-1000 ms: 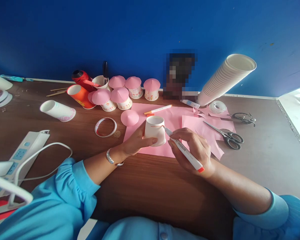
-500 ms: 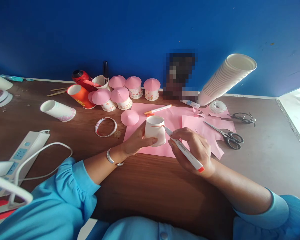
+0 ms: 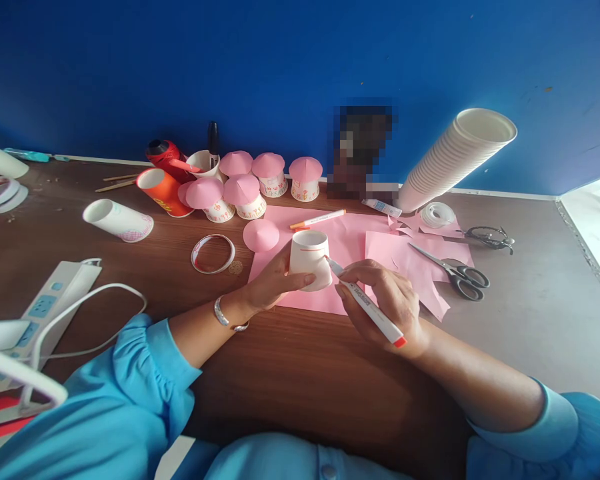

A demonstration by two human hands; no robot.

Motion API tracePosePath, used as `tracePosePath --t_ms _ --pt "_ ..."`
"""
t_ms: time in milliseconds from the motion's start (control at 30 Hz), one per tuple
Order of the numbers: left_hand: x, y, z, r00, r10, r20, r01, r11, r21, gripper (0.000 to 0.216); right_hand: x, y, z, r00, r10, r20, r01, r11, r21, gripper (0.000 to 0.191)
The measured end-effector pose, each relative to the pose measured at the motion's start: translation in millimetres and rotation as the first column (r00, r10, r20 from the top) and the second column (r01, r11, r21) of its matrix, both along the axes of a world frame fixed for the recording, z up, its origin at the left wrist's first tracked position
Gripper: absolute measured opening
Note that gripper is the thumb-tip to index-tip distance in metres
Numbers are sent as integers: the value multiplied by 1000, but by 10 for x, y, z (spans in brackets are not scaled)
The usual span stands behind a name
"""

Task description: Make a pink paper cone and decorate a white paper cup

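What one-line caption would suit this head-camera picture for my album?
Left hand steadies a white paper cup while right hand puts a marker to its side, over pink paper.

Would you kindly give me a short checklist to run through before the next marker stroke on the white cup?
1. Grip of left hand on white cup: ok.
2. Hold of right hand on marker: ok.
3. Tip of marker touching the cup wall: cannot tell.
4. Cover of pink paper beneath the cup: ok.
5. Clearance from grey-handled scissors to right hand: ok, lying apart.
6. Dryness of red line near the rim: cannot tell.
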State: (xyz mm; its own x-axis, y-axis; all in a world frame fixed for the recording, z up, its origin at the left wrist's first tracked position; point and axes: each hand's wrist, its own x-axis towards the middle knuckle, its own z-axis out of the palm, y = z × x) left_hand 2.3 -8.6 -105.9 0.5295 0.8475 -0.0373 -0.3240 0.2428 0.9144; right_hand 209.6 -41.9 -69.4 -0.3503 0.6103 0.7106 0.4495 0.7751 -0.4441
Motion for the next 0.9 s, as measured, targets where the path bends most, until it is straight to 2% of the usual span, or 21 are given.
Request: tracePosePath --t_ms 267,467,633,900 --pt "-11 -24 -86 984 101 -150 -97 995 35 56 3 -30 5 1000 29 -12 -28 999 46 25" --pt "58 -67 35 944 176 -279 -159 984 84 61 -13 -49 -9 995 99 28 -101 992 70 28" --pt "113 -71 88 947 144 -288 -120 988 99 59 -13 -35 12 995 90 30 -92 994 65 30" --pt "123 -64 17 925 213 -314 -174 974 146 62 1 -48 8 997 60 42 -62 997 53 28"
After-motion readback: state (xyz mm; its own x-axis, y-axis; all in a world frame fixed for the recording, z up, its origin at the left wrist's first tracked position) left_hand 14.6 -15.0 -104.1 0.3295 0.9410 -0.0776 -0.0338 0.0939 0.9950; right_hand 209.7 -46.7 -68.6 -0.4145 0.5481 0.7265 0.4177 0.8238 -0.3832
